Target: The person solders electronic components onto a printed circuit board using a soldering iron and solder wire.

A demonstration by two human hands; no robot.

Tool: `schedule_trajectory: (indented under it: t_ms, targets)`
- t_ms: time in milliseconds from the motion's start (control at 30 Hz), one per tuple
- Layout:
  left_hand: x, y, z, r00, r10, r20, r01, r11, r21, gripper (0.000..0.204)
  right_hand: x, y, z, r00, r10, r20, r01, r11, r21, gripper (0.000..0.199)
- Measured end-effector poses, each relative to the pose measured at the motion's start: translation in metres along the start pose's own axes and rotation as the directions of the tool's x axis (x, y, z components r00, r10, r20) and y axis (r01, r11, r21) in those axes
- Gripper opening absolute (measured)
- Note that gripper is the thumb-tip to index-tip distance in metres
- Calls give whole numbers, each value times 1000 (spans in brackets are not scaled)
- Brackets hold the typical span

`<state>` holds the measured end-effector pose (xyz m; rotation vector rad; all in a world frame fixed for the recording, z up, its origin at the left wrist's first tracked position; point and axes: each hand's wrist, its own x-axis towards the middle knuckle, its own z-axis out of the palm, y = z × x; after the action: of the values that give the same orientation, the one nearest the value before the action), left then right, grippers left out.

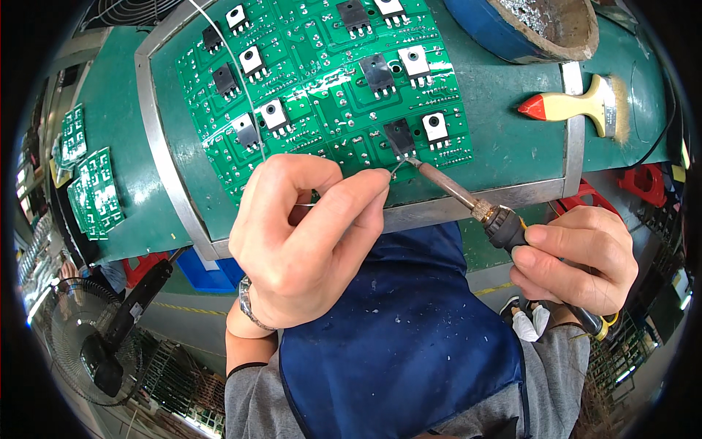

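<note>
A large green circuit board [322, 110] lies on the bench, carrying several black and silver transistors in rows. My right hand [581, 260] grips a soldering iron [468, 201] by its dark handle. The iron's tip touches the legs of a black transistor [399, 137] near the board's front right edge. Pinched in my left hand [307, 227] is a thin strand of solder wire [254, 110], whose short end reaches toward the same legs. From that hand the rest of the wire runs up across the board's left part.
A blue, brown-rimmed bowl [578, 44] with metal bits stands at the back right. In front of it lies a brush [567, 107] with a red-tipped handle. Smaller green boards [96, 194] are at the left. A black fan [91, 340] stands lower left. Metal strips [164, 146] frame the bench mat.
</note>
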<state>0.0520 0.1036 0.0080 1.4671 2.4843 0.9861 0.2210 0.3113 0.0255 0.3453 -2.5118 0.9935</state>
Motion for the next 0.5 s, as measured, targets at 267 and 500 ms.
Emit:
schedule_trajectory:
  t_ms: [267,500]
  targets:
    - [1,-5,-1,999,-25,-25,23,997,-72,33,-1,0,-1,1000,-11,-18,10,1000,-13,26]
    - [8,-7,5,998,-15,59,16,1000,-9,60,0,-1,1,999,-11,-44,11,1000,-4,27]
